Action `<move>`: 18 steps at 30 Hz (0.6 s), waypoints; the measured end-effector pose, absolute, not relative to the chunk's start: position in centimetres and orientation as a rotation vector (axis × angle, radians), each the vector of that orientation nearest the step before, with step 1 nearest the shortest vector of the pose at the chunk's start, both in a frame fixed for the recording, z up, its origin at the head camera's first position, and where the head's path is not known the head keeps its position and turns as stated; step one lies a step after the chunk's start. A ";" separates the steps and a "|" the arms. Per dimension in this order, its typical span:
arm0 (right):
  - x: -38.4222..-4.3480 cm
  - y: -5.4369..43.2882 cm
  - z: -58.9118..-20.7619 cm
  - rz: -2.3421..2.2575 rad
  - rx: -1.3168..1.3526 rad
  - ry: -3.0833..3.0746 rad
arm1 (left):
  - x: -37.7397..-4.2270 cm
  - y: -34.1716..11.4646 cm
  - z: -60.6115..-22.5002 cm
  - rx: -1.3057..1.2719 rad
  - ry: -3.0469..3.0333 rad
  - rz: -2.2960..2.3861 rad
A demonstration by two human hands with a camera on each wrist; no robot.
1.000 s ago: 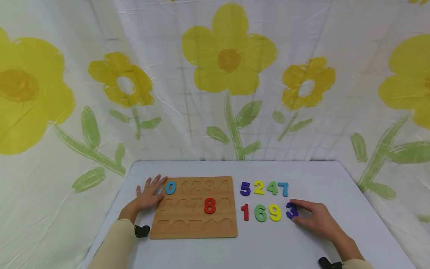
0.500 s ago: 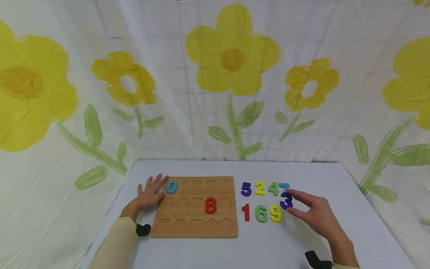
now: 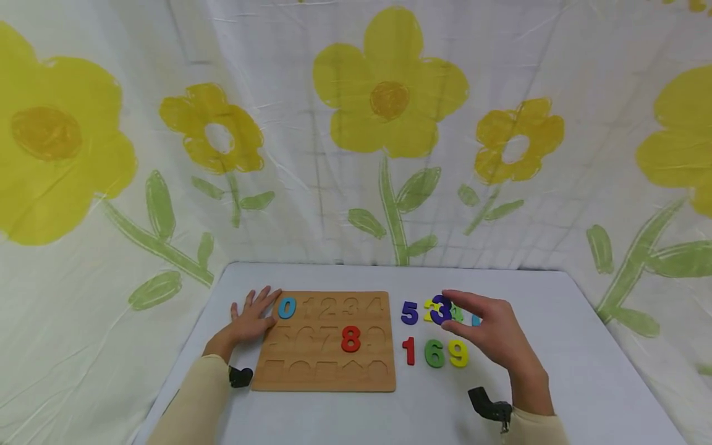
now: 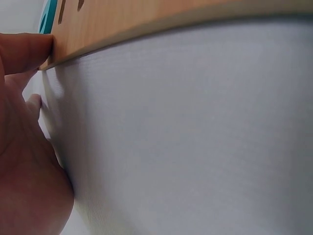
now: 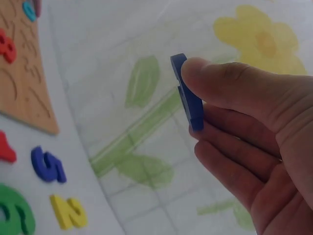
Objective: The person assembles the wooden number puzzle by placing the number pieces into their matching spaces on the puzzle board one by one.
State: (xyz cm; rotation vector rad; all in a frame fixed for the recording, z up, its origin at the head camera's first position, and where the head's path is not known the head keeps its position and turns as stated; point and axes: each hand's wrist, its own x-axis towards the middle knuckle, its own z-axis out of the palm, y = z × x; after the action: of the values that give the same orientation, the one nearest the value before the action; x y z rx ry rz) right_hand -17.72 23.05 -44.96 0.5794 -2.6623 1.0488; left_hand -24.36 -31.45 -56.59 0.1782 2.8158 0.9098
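My right hand (image 3: 495, 324) pinches a dark blue number three (image 3: 441, 309) between thumb and fingers, held up over the yellow two and green four; in the right wrist view the three (image 5: 190, 95) is seen edge-on. My left hand (image 3: 248, 322) rests at the upper left edge of a wooden number board (image 3: 300, 371), fingers spread, the thumb touching its side. In the left wrist view that thumb (image 4: 27, 51) meets the board's edge. A blue zero (image 3: 286, 307) and a red eight (image 3: 351, 339) sit on the board among carved outlines.
Right of the board lie a purple five (image 3: 409, 313), a red one (image 3: 409, 350), a green six (image 3: 434, 353) and a yellow nine (image 3: 458, 353). A blue seven (image 3: 476, 320) is mostly hidden by my right hand. A flowered cloth (image 3: 300, 216) hangs behind the white table.
My right hand has picked the three up from the right end of the lower row and carried it left and up. The left hand has stayed at the board.
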 end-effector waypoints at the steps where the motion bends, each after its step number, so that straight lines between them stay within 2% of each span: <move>1: -18.0 22.6 -44.8 1.056 0.600 -2.648 | -24.2 -31.4 -56.4 0.174 2.813 0.913; 10: -20.5 18.6 -43.8 1.147 0.722 -2.612 | -23.8 -30.6 -54.8 0.121 2.779 0.865; 18: -22.7 15.3 -44.1 1.210 0.728 -2.653 | -24.1 -31.1 -56.0 0.154 2.801 0.945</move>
State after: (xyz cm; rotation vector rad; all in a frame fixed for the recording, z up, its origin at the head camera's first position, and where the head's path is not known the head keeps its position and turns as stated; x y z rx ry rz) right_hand -22.74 15.34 -44.11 0.7284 -2.6527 1.2098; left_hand -24.13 -31.15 -56.05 0.1545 2.8007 0.9445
